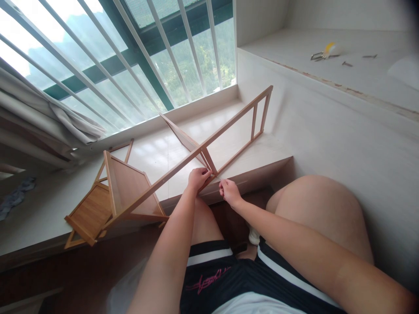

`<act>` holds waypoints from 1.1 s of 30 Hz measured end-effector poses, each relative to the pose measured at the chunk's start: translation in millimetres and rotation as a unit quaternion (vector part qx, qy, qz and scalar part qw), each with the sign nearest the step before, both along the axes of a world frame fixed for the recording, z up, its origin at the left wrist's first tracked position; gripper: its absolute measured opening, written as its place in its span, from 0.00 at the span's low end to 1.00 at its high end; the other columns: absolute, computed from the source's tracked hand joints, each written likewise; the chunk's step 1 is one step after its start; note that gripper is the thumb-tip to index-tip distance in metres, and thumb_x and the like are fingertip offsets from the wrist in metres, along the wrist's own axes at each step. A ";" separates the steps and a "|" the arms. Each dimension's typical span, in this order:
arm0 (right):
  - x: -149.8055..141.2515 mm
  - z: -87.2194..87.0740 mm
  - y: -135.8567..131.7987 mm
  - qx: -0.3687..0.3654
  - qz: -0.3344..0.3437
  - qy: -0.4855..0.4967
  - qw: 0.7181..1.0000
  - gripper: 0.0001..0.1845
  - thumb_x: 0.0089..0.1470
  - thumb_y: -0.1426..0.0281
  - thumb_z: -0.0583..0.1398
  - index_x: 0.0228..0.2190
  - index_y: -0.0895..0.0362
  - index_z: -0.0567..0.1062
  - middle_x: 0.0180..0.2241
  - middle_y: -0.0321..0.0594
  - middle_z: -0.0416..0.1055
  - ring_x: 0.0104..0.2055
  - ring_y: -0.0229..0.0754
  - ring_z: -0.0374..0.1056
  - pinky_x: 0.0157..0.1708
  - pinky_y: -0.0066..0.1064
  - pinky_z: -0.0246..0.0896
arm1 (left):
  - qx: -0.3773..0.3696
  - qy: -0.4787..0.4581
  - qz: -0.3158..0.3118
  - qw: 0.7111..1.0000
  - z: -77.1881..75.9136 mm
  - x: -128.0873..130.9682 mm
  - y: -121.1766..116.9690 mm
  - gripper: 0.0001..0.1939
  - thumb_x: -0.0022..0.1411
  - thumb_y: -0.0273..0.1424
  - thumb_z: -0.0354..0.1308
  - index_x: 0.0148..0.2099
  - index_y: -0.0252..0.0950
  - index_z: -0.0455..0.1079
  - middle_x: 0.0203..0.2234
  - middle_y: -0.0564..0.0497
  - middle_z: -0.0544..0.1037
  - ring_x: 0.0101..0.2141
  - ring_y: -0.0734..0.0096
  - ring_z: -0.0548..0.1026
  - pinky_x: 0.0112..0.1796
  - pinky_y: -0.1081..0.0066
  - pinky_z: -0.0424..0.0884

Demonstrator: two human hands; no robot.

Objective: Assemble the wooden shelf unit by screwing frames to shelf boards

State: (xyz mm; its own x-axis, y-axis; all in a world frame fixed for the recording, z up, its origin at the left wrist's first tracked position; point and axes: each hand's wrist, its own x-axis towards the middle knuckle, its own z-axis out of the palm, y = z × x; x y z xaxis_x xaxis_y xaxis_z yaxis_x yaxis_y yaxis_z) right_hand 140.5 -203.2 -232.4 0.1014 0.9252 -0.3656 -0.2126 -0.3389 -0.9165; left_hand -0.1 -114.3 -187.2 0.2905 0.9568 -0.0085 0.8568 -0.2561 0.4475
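A light wooden frame [183, 162], with long side rails, crossbars and flat panels, leans across the white window ledge. My left hand [198, 178] is closed at the lower rail, its thumb and fingers pinching near the joint of a crossbar [209, 160]. Just to the right, my right hand [230, 192] is closed around a thin metal rod-like tool [219, 178]. The tool's tip points at the same joint; its exact kind is too small to tell. One thin shelf panel [185, 135] slants from this joint toward the window; another panel [134, 181] stands at the frame's left end.
A smaller brown wooden stand [93, 207] sits on the ledge at left. Screws [347, 64] and a yellow-topped item with metal pieces [329, 49] lie on the raised shelf [294, 48] at right. Window bars [157, 26] and a curtain [42, 104] border the ledge.
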 end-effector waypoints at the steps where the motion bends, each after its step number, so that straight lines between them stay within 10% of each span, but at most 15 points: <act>1: 0.5 -1.8 0.3 0.015 0.002 -0.038 0.999 0.17 0.58 0.60 0.50 0.22 0.55 0.63 0.11 0.31 0.59 0.13 0.33 0.52 0.15 0.26 0.45 | 0.001 0.001 0.001 1.000 0.0 0.1 -0.1 0.23 0.57 0.48 0.48 0.21 0.36 0.69 0.16 0.52 0.67 0.22 0.74 0.60 0.26 0.70 0.50; 11: 4.5 -7.3 1.8 0.061 0.039 -0.212 0.975 0.23 0.61 0.57 0.47 0.22 0.54 0.68 0.10 0.34 0.63 0.15 0.37 0.60 0.22 0.28 0.51 | 0.000 0.005 0.003 1.000 -1.0 0.4 0.0 0.24 0.57 0.48 0.47 0.22 0.36 0.69 0.16 0.52 0.68 0.22 0.74 0.60 0.26 0.71 0.50; 33: 4.1 -8.1 -0.4 0.064 0.029 -0.237 0.969 0.24 0.61 0.55 0.48 0.21 0.53 0.68 0.10 0.34 0.63 0.16 0.38 0.60 0.24 0.29 0.48 | 0.002 0.003 0.005 1.000 -1.2 0.4 -0.4 0.23 0.57 0.48 0.48 0.21 0.36 0.68 0.16 0.52 0.67 0.22 0.74 0.59 0.26 0.70 0.50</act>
